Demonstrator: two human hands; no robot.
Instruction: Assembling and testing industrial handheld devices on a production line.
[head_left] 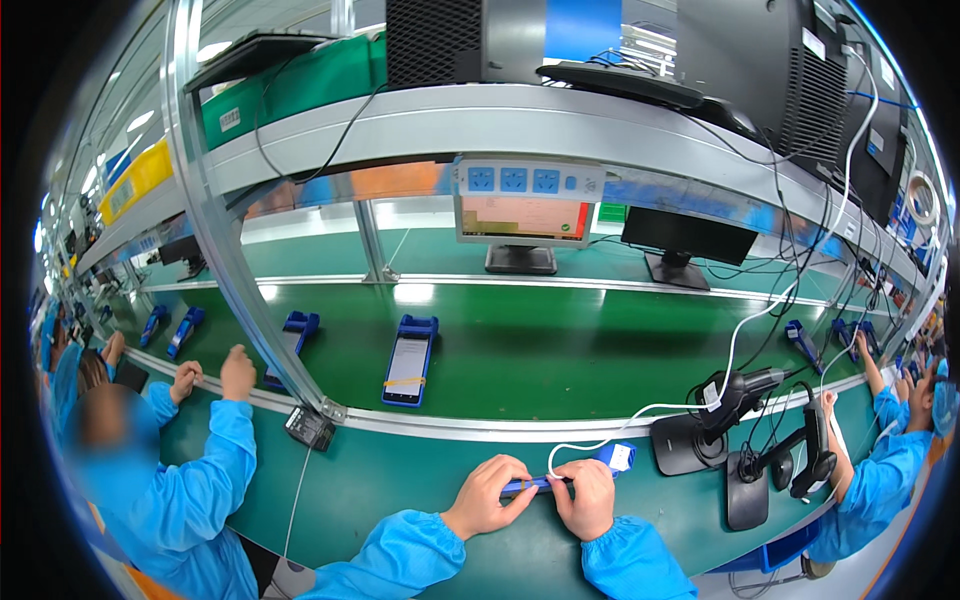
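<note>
A blue handheld terminal [537, 485] is tilted up on edge just above or on the green bench, its thicker end with a white label to the right. My left hand [488, 497] grips its left end between thumb and fingers, near a yellow band. Closed at the terminal's long edge, my right hand [586, 500] pinches the end of a white cable [640, 410]. The fingers hide the plug, so I cannot tell whether it sits in the terminal. The cable loops up and right toward the shelf.
Beyond the metal rail, another blue terminal [409, 362] with a yellow band lies on the green belt. Corded scanners on stands [735, 400] occupy the right side. A small black box [310, 428] sits by the upright post [225, 230]. Co-workers in blue sleeves [205, 480] work on both sides.
</note>
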